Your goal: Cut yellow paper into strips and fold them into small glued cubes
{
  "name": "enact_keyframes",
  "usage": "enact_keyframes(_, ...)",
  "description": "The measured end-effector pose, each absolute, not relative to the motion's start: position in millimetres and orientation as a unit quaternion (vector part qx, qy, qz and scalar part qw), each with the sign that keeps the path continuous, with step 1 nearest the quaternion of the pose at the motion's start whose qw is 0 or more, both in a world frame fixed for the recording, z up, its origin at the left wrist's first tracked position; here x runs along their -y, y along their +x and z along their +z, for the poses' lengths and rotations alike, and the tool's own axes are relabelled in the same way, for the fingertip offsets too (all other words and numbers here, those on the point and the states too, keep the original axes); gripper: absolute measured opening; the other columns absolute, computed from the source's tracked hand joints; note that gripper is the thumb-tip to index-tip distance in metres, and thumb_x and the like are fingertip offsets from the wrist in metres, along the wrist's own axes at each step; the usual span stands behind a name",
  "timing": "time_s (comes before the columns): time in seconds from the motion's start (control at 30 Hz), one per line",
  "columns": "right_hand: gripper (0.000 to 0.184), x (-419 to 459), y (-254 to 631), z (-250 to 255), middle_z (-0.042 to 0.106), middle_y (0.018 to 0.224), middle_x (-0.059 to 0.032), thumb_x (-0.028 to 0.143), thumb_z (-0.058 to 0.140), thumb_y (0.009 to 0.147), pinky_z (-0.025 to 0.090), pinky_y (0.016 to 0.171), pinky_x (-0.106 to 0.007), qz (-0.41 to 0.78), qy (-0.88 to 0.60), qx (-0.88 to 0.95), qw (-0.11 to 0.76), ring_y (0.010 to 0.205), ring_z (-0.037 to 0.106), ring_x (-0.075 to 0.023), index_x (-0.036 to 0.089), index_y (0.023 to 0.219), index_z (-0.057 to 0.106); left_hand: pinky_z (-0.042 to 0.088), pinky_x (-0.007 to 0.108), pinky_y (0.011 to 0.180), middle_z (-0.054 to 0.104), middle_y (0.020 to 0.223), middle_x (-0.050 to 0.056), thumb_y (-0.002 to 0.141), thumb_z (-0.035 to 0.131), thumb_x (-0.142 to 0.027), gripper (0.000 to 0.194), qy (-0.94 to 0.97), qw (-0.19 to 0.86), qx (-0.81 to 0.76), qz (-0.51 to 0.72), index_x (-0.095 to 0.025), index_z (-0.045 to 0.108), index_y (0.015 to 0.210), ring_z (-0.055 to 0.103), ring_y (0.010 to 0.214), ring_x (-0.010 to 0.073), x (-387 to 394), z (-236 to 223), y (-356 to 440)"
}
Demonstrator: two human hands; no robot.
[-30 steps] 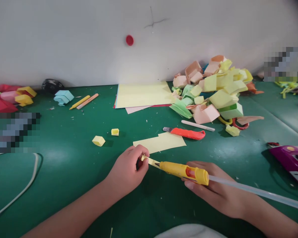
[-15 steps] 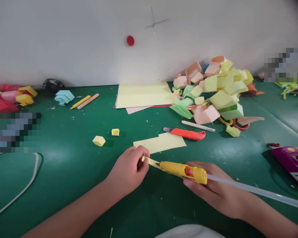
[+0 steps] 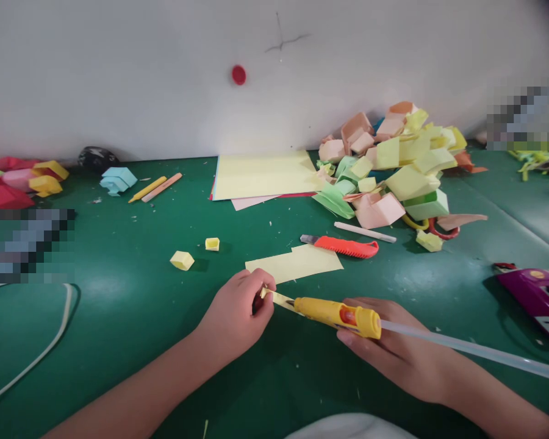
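Observation:
My left hand [image 3: 242, 305] is closed, pinching one end of a narrow pale yellow paper strip [image 3: 281, 299] just above the green table. A yellow hot glue gun [image 3: 322, 312] is held in my right hand [image 3: 398, 347], its fingers wrapped around the grip. The gun's dark nozzle is at the strip, and whether it touches cannot be made out. From the gun's rear a long translucent glue stick [image 3: 476, 349] runs to the right. Behind my left hand lies a cut piece of yellow paper [image 3: 297, 265], with two small folded paper pieces [image 3: 182, 260] further left.
An orange-red utility knife [image 3: 348, 246] with its blade out lies behind the cut paper, near a white pen [image 3: 365, 232]. Folded paper shapes [image 3: 407, 152] are heaped at the back right, beside a paper stack [image 3: 265, 174]. A purple tool [image 3: 535, 299] sits at right, a white cable [image 3: 57, 335] at left.

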State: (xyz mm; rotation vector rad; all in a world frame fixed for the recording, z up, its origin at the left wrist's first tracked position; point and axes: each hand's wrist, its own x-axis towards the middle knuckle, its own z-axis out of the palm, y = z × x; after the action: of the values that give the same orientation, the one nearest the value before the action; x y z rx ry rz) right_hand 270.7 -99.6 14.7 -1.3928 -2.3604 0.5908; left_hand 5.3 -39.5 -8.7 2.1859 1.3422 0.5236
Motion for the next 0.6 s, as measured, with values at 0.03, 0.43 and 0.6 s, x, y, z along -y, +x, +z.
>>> enact_keyframes(0.03, 0.036, 99.8, 271.1, 14.2, 0.074, 0.091, -0.0057, 0.039, 0.038, 0.105, 0.052, 0.060, -0.032, 0.207, -0.491, 0.829, 0.167, 0.076, 0.070, -0.0217, 0.024, 0.089, 0.067, 0.041, 0.025, 0.057, 0.056, 0.079, -0.001, 0.088, 0.048, -0.019, 0.012, 0.807, 0.259, -0.495, 0.193, -0.023, 0.058, 0.093, 0.054, 0.065, 0.0149, 39.5, -8.9, 5.1)
enact_keyframes(0.43, 0.039, 98.8, 271.9, 14.8, 0.070, 0.080, -0.0032, 0.040, 0.037, 0.105, 0.049, 0.060, -0.032, 0.213, -0.489, 0.830, 0.162, 0.067, 0.065, -0.0192, 0.024, 0.082, 0.064, 0.041, 0.025, 0.057, 0.055, 0.078, -0.001, 0.087, 0.048, -0.018, 0.013, 0.808, 0.253, -0.493, 0.198, -0.023, 0.058, 0.093, 0.053, 0.064, 0.0144, 38.4, -10.9, 6.2)
enact_keyframes(0.6, 0.039, 100.3, 273.4, 13.4, 0.072, 0.084, -0.0041, 0.041, 0.035, 0.106, 0.049, 0.059, -0.031, 0.207, -0.491, 0.831, 0.161, 0.069, 0.066, -0.0196, 0.025, 0.086, 0.066, 0.041, 0.025, 0.056, 0.055, 0.079, -0.001, 0.087, 0.049, -0.018, 0.013, 0.808, 0.255, -0.494, 0.194, -0.023, 0.058, 0.094, 0.053, 0.065, 0.0143, 38.9, -11.0, 5.0)
